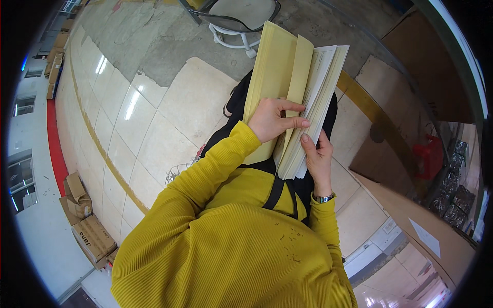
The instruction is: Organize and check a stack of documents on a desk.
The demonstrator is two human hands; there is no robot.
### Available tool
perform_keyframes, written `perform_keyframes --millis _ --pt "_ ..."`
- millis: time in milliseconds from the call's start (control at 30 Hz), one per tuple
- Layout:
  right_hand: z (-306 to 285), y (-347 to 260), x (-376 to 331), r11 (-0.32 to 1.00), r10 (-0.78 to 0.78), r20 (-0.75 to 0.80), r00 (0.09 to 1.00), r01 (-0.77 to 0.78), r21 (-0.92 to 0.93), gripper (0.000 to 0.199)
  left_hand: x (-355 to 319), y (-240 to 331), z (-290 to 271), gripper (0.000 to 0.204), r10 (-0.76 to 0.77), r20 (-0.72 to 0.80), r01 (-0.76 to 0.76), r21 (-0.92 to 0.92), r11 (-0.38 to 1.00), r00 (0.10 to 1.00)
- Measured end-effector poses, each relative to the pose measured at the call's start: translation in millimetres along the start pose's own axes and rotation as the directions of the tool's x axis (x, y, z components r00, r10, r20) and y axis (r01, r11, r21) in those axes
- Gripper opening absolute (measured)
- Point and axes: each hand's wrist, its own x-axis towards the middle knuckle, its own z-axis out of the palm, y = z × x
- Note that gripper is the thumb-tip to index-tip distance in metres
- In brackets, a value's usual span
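Head view looks down on a thick paperbound book with pale yellow covers and white pages point(287, 97), lying open on the person's lap, over black trousers point(233, 110). Left hand point(275, 119) lies flat across the yellow inner leaf, its fingers point(297, 123) spread towards the gutter and pressing the leaf down. Right hand point(317, 156) grips the near edge of the white page block, thumb on top, so it is closed on the book. A watch with a metal band point(324, 197) sits on the right wrist. Mustard-yellow ribbed sleeves point(215, 169) cover both arms. Beyond the book stands a white-framed chair point(241, 20) on the tiled floor point(154, 123).
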Motion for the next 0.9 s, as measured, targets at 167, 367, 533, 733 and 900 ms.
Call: perform_keyframes --millis 167,367,533,733,900 --pt "0 0 0 1.0 -0.004 -0.007 1.0 0.004 -0.011 0.029 -1 -9 4 0.027 0.049 -0.029 -0.053 -0.172 0.984 0.998" --pt "0 0 0 1.0 0.006 -0.003 1.0 -0.006 -0.011 0.029 -5 3 9 0.02 0.125 -0.188 -0.092 0.175 0.98 0.974" --pt "2 -4 1 1.0 0.008 -0.002 1.0 -0.008 -0.003 0.028 -5 2 22 0.012 0.204 -0.328 -0.197 0.056 0.979 0.922" --pt "1 -2 0 1.0 -0.001 0.001 1.0 0.001 -0.014 0.029 -6 2 12 0.027 0.29 -0.219 -0.269 0.119 0.956 0.932" --pt "0 -3 0 1.0 -0.009 0.003 1.0 0.009 -0.027 0.03 -8 9 8 0.039 0.126 -0.096 -0.115 0.114 0.987 0.987"
